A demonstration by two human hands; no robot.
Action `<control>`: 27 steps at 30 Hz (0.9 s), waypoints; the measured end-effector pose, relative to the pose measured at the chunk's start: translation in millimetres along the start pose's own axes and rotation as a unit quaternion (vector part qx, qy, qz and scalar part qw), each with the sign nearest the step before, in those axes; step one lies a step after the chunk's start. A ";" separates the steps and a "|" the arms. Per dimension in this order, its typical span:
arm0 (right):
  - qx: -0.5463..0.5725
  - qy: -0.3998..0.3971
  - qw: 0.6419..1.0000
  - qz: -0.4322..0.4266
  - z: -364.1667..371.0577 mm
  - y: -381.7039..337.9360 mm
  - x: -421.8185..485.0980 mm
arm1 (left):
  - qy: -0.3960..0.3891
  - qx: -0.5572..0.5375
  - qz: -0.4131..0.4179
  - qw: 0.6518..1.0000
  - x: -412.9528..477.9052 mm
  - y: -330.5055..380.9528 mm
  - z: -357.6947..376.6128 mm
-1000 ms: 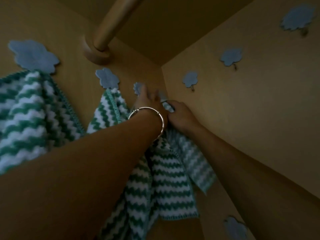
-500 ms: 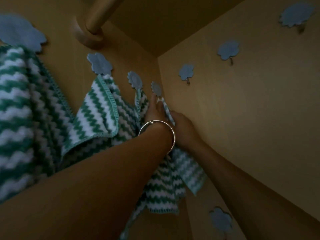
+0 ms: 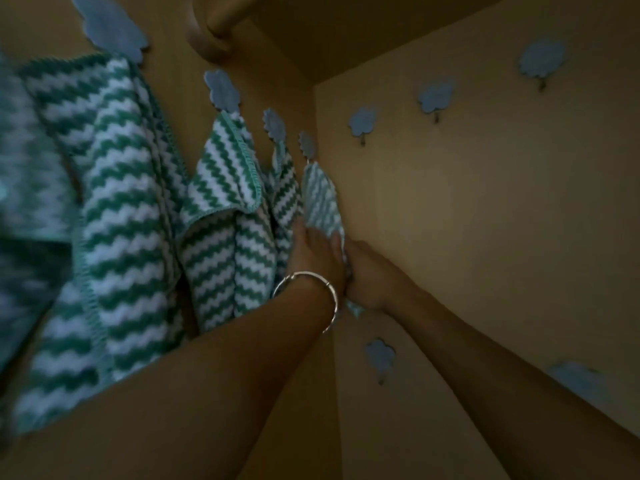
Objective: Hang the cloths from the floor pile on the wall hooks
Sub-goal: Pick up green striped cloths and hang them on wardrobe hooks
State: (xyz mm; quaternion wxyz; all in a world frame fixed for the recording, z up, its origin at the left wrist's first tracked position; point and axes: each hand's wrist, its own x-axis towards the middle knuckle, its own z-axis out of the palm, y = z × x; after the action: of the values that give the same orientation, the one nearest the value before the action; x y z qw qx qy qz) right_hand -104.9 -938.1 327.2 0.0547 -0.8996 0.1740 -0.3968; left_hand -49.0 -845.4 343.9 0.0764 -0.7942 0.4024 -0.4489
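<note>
Left hand (image 3: 317, 252) dropped below hook (image 3: 307, 146), pressing cloth (image 3: 320, 199), right hand (image 3: 372, 276) gripping it

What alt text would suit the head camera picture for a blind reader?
Two hands reach up in dim light: the left hand, wearing a bangle, rests on a green-and-white zigzag cloth hanging from a cloud-shaped hook, and the right hand grips its lower part. More such cloths hang on the left wall; hooks on the right wall are bare.
</note>
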 end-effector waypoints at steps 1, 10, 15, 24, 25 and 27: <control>-0.032 -0.019 0.999 0.013 -6.2 -2.3 -12.4 | 0.009 0.000 0.030 0.999 -12.2 2.2 0.0; -0.258 -0.088 0.960 0.057 -64.7 -30.4 -100.2 | -0.001 -0.130 0.116 0.985 -70.0 -0.6 3.7; -0.328 -0.111 0.932 0.108 -83.7 -71.7 -133.2 | 0.008 -0.234 0.164 0.958 -103.1 -13.2 -7.6; -0.386 -0.161 0.894 0.158 -62.3 -159.6 -201.2 | -0.014 -0.386 0.300 0.872 -178.2 -35.2 -0.8; -0.398 -0.169 0.886 0.168 -62.0 -165.0 -210.0 | -0.006 -0.391 0.313 0.866 -187.2 -34.9 -1.7; -0.414 -0.175 0.872 0.193 -68.2 -176.5 -223.6 | 0.016 -0.405 0.331 0.852 -202.4 -35.7 -9.2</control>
State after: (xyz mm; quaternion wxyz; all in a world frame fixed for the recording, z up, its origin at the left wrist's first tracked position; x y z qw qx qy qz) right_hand -247.0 -690.9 259.9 -0.2170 -0.8432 0.4803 -0.1058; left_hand -91.0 -676.2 234.6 -0.1138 -0.5673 0.7889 -0.2069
